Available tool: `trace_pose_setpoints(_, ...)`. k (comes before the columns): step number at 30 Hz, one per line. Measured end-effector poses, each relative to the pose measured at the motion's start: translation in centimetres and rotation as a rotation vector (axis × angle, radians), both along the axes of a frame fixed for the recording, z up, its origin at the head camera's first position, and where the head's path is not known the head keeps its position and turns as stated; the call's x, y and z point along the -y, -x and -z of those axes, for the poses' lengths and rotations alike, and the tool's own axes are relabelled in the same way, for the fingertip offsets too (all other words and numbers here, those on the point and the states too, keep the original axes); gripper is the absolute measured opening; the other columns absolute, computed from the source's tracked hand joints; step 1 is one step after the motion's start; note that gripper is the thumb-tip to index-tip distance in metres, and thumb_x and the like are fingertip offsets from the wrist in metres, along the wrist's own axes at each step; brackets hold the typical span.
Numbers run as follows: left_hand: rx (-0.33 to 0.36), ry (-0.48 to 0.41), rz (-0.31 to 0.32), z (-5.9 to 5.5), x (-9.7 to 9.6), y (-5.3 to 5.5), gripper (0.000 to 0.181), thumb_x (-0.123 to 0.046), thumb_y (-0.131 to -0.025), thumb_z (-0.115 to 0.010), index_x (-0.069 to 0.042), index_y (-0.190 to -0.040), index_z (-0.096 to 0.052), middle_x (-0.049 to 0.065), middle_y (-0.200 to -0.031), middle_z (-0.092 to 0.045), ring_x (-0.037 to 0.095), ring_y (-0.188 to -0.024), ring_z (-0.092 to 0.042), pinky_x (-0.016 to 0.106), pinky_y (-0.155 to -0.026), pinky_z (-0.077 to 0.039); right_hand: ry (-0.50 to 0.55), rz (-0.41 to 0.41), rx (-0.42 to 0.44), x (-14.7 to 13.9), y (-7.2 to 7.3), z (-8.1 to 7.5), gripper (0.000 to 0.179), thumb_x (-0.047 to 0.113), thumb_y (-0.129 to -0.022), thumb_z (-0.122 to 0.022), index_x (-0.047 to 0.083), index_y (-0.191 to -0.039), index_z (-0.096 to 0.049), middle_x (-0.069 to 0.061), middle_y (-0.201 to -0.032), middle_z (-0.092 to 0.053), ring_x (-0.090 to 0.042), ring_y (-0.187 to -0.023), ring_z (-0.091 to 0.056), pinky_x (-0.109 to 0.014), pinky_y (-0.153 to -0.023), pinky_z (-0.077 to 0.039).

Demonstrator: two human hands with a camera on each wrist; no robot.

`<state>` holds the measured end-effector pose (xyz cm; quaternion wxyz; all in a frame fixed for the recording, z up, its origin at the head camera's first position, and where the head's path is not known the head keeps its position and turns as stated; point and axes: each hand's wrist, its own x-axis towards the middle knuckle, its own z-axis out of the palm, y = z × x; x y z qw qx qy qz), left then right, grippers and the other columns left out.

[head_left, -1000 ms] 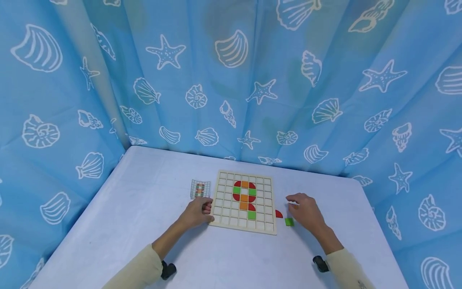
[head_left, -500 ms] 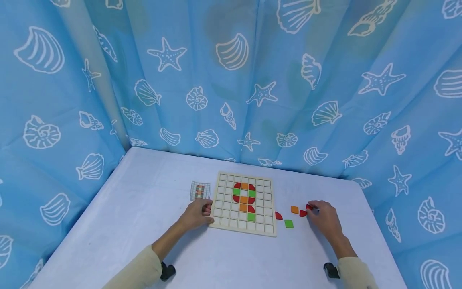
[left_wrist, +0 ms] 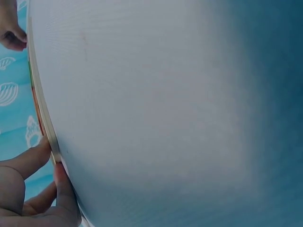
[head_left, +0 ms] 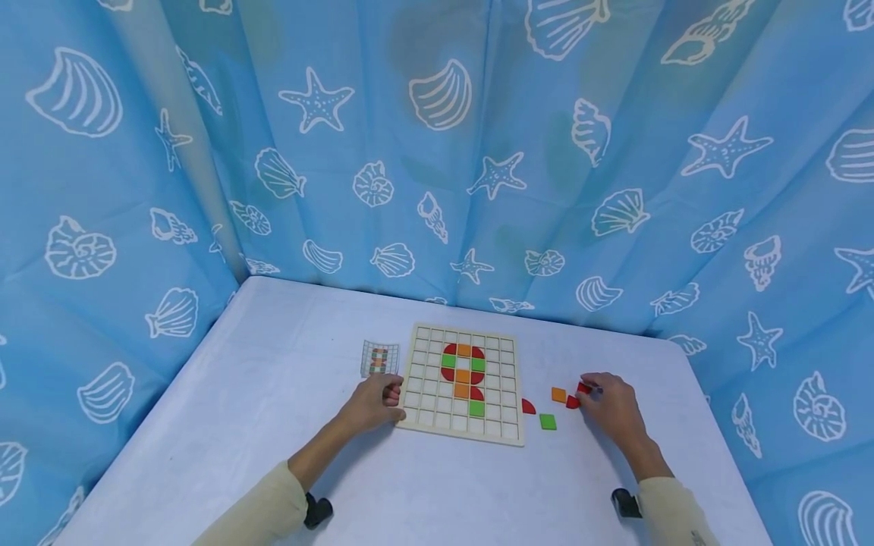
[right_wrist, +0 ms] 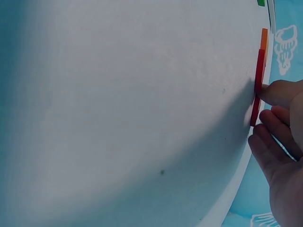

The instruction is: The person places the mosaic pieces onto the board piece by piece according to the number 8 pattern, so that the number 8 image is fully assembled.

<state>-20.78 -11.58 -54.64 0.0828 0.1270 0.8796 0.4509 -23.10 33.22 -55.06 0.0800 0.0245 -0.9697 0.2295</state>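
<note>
Your left hand point(head_left: 371, 403) pinches the part-filled board point(head_left: 443, 418) at twelve o'clock, your right hand point(head_left: 612, 406) pinches a red piece point(head_left: 583, 387) at the board's three o'clock, and four loose pieces point(head_left: 548, 422) seem left.

Grid board point(head_left: 505, 388) on table point(head_left: 444, 493); curtain point(head_left: 410, 152) behind table. Pattern card point(head_left: 380, 358) left of board, alongside rear half. Left hand point(head_left: 371, 402) at board's left edge, before card. Inset tiles point(head_left: 463, 375) in board's central cells. Right of board: first quarter-circle tile point(head_left: 529, 406) just beside edge; first square tile point(head_left: 548, 422) right, slightly forward; second square tile point(head_left: 559, 394) behind; second quarter-circle tile point(head_left: 572, 403) farther right; partly hidden tile point(head_left: 583, 387) behind that, at right hand point(head_left: 612, 402).
</note>
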Motion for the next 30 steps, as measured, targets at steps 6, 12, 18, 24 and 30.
trace_pose_setpoints(6, 0.004, 0.006, -0.008, -0.1, -0.1, 0.1, 0.061, -0.002, -0.076, -0.082, 0.009, -0.129, -0.055, 0.005, -0.097, -0.058, 0.015, -0.088, -0.057, 0.029, -0.077, -0.053, 0.004, -0.027, 0.024, 0.0, 0.2, -0.1, 0.040, 0.009, -0.085, -0.075, -0.001, -0.121, -0.064, -0.021, -0.115, -0.062, -0.038, -0.110, -0.056, -0.053, -0.090, -0.051)
trace_pose_setpoints(12, -0.002, 0.007, -0.015, -0.1, -0.1, 0.1, 0.061, -0.003, -0.077, -0.082, 0.008, -0.130, -0.055, 0.004, -0.097, -0.058, 0.015, -0.088, -0.057, 0.030, -0.077, -0.053, 0.018, -0.056, 0.034, 0.4, 0.7, -0.4, 0.038, 0.012, -0.084, -0.077, 0.000, -0.118, -0.066, -0.017, -0.109, -0.065, -0.032, -0.101, -0.058, -0.049, -0.086, -0.054)
trace_pose_setpoints(18, 0.004, -0.008, -0.012, -0.2, -0.1, -0.1, 0.060, -0.002, -0.076, -0.081, 0.009, -0.129, -0.055, 0.005, -0.096, -0.058, 0.016, -0.088, -0.058, 0.032, -0.077, -0.052, 0.048, -0.081, -0.005, 3.0, -0.1, -1.5, 0.040, 0.014, -0.082, -0.078, 0.002, -0.118, -0.067, -0.016, -0.110, -0.065, -0.032, -0.103, -0.058, -0.048, -0.084, -0.055)
trace_pose_setpoints(24, 0.003, -0.012, -0.014, -0.1, -0.1, -0.1, 0.061, -0.003, -0.076, -0.081, 0.008, -0.130, -0.055, 0.006, -0.098, -0.058, 0.016, -0.089, -0.058, 0.030, -0.078, -0.053, 0.064, -0.169, -0.113, 6.4, -1.7, -2.6, 0.040, 0.013, -0.076, -0.084, 0.004, -0.113, -0.071, -0.010, -0.104, -0.067, -0.025, -0.095, -0.062, -0.044, -0.081, -0.057)
trace_pose_setpoints(30, -0.007, 0.009, -0.013, 0.1, 0.0, -0.1, 0.061, -0.003, -0.076, -0.082, 0.008, -0.129, -0.055, 0.004, -0.097, -0.058, 0.015, -0.088, -0.057, 0.029, -0.077, -0.053, 0.095, -0.305, -0.149, 9.9, -3.7, -2.7, 0.040, 0.012, -0.071, -0.088, 0.006, -0.109, -0.074, -0.002, -0.099, -0.069, -0.015, -0.088, -0.063, -0.037, -0.074, -0.059)
